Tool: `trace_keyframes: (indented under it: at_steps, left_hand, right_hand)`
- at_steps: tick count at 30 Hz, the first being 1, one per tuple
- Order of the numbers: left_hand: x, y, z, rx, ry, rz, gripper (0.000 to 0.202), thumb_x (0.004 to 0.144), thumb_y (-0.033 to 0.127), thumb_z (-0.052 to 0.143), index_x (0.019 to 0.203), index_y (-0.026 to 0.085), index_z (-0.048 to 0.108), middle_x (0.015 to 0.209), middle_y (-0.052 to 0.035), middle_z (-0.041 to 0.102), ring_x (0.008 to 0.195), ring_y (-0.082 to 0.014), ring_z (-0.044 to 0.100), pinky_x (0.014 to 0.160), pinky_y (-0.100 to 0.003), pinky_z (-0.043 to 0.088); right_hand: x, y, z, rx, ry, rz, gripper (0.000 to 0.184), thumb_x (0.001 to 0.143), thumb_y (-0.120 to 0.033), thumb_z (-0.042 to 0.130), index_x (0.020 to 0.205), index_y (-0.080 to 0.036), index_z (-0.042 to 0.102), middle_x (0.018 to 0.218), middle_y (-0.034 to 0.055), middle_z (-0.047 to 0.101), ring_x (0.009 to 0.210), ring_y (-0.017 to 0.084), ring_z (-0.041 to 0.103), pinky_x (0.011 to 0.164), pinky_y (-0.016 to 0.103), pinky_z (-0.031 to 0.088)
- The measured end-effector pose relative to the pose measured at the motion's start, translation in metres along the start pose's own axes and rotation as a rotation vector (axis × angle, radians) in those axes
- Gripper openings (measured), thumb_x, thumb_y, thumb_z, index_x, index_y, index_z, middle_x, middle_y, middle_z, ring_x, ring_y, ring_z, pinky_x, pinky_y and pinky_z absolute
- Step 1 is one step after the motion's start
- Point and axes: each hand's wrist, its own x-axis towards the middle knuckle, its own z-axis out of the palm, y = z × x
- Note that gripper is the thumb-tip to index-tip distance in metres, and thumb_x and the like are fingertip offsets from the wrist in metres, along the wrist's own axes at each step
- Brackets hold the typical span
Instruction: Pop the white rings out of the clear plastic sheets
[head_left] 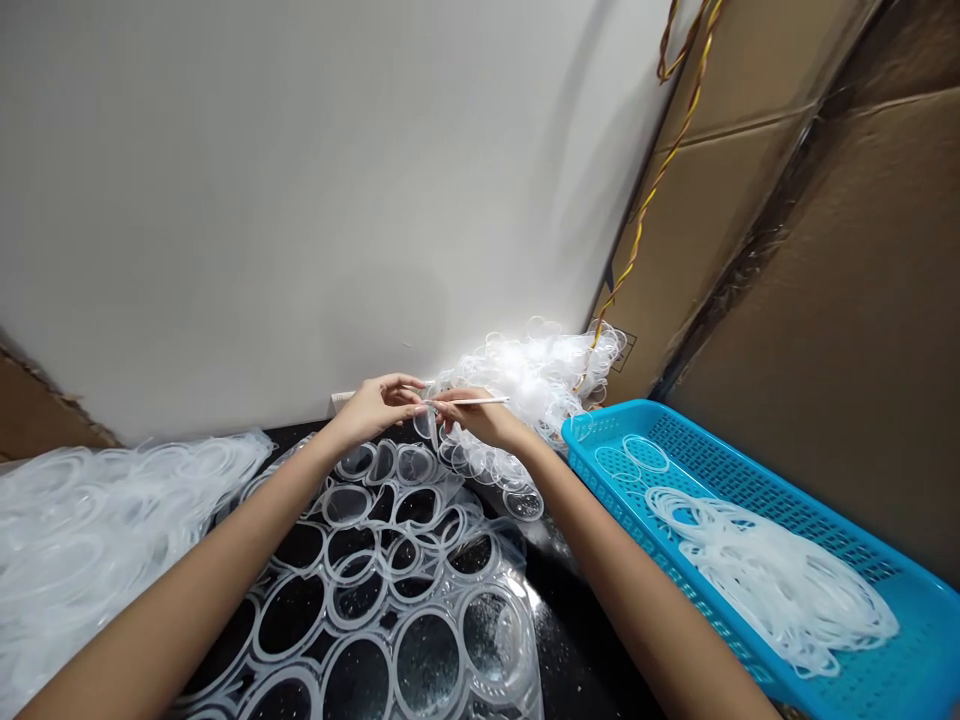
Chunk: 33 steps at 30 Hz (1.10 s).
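Observation:
My left hand (pixel 379 404) and my right hand (pixel 472 415) meet above a black table, fingers pinched together. The right hand grips a thin white stick-like tool (pixel 480 401) that points right. The left hand pinches a clear silicone ring (pixel 427 420) at the tool's tip; its fingertips almost touch those of the right hand. Below the hands lies a clear sheet of joined rings (pixel 375 580) with round holes, spread over the dark tabletop.
A blue plastic basket (pixel 885 600) at the right holds loose clear rings (pixel 772 580). A pile of clear scrap (pixel 540 375) lies behind the hands by the white wall. More clear sheets (pixel 90 520) are heaped at left. Cardboard boxes (pixel 825 300) stand at right.

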Motion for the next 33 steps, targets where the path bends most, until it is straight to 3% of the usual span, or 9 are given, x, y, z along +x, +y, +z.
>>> trace_keyframes:
  at_steps: [3, 6, 11, 14, 17, 20, 22, 25, 33]
  left_hand:
    - [0.005, 0.001, 0.004, 0.044, 0.026, 0.027, 0.041, 0.073, 0.037, 0.056, 0.107, 0.014, 0.050, 0.096, -0.0103, 0.064, 0.081, -0.0177, 0.061, 0.062, -0.029, 0.049]
    - [-0.003, -0.003, 0.006, 0.132, 0.049, 0.050, 0.044, 0.077, 0.035, 0.051, 0.115, 0.014, 0.044, 0.111, -0.0129, 0.059, 0.093, -0.0185, 0.059, 0.070, -0.031, 0.050]
    - [-0.048, -0.024, 0.024, 0.447, -0.063, 0.104, 0.033, 0.082, 0.038, 0.045, 0.107, 0.019, 0.055, 0.110, -0.0078, 0.062, 0.099, -0.0197, 0.058, 0.085, -0.037, 0.045]
    - [-0.075, -0.042, 0.038, 0.637, -0.123, 0.116, 0.035, 0.082, 0.038, 0.046, 0.109, 0.017, 0.055, 0.114, -0.0116, 0.060, 0.101, -0.0242, 0.057, 0.087, -0.040, 0.043]
    - [-0.088, -0.055, 0.048, 0.770, -0.102, 0.165, 0.036, 0.084, 0.035, 0.044, 0.112, 0.014, 0.054, 0.120, -0.0137, 0.056, 0.108, -0.0253, 0.053, 0.092, -0.041, 0.039]
    - [-0.093, -0.059, 0.051, 0.956, -0.060, 0.250, 0.036, 0.087, 0.033, 0.040, 0.113, 0.014, 0.054, 0.118, -0.0134, 0.057, 0.107, -0.0239, 0.054, 0.089, -0.038, 0.042]
    - [-0.094, -0.060, 0.052, 1.023, -0.050, 0.264, 0.036, 0.087, 0.032, 0.040, 0.113, 0.012, 0.054, 0.117, -0.0145, 0.058, 0.106, -0.0243, 0.054, 0.086, -0.037, 0.044]
    - [-0.096, -0.062, 0.056, 1.049, -0.063, 0.264, 0.038, 0.087, 0.029, 0.038, 0.115, 0.008, 0.052, 0.120, -0.0169, 0.055, 0.112, -0.0259, 0.050, 0.085, -0.039, 0.044]
    - [-0.098, -0.066, 0.062, 1.119, -0.031, 0.231, 0.039, 0.088, 0.030, 0.035, 0.118, 0.011, 0.051, 0.123, -0.0161, 0.053, 0.116, -0.0258, 0.046, 0.086, -0.040, 0.040]
  right_hand:
    - [0.000, 0.001, -0.006, -0.106, 0.048, 0.016, 0.025, 0.082, -0.033, 0.051, 0.087, -0.012, 0.064, 0.065, 0.0039, 0.062, 0.056, 0.011, 0.055, 0.055, 0.022, 0.041]
    - [-0.004, 0.000, -0.018, -0.339, 0.217, 0.032, 0.024, 0.084, -0.030, 0.049, 0.083, -0.012, 0.065, 0.069, 0.0064, 0.064, 0.061, 0.013, 0.057, 0.058, 0.023, 0.040]
    - [-0.020, -0.011, -0.048, -0.909, 0.543, 0.347, 0.025, 0.085, -0.019, 0.044, 0.101, -0.009, 0.061, 0.097, 0.0176, 0.060, 0.085, 0.025, 0.058, 0.067, 0.031, 0.039]
    - [-0.020, -0.017, -0.049, -0.889, 0.589, 0.273, 0.030, 0.087, -0.021, 0.041, 0.111, -0.009, 0.056, 0.101, 0.0176, 0.059, 0.090, 0.025, 0.057, 0.070, 0.032, 0.040]
    - [-0.011, -0.015, -0.026, -0.537, 0.378, 0.093, 0.032, 0.090, -0.031, 0.037, 0.098, -0.013, 0.063, 0.087, 0.0116, 0.064, 0.078, 0.019, 0.059, 0.066, 0.029, 0.044]
    - [-0.002, -0.004, 0.012, -0.148, 0.036, 0.117, 0.034, 0.088, -0.039, 0.040, 0.083, -0.015, 0.065, 0.076, 0.0083, 0.066, 0.063, 0.014, 0.058, 0.057, 0.026, 0.046]
    - [0.000, 0.005, 0.034, -0.069, -0.078, 0.151, 0.029, 0.084, -0.037, 0.048, 0.076, -0.015, 0.065, 0.070, 0.0070, 0.065, 0.062, 0.014, 0.058, 0.057, 0.026, 0.046]
    - [0.000, 0.013, 0.049, -0.063, -0.131, 0.196, 0.020, 0.082, -0.032, 0.053, 0.077, -0.016, 0.064, 0.068, 0.0047, 0.065, 0.066, 0.015, 0.060, 0.062, 0.026, 0.047]
    - [-0.001, 0.018, 0.047, -0.040, -0.174, 0.234, 0.022, 0.083, -0.031, 0.049, 0.079, -0.016, 0.066, 0.081, 0.0060, 0.068, 0.078, 0.016, 0.062, 0.073, 0.027, 0.048]
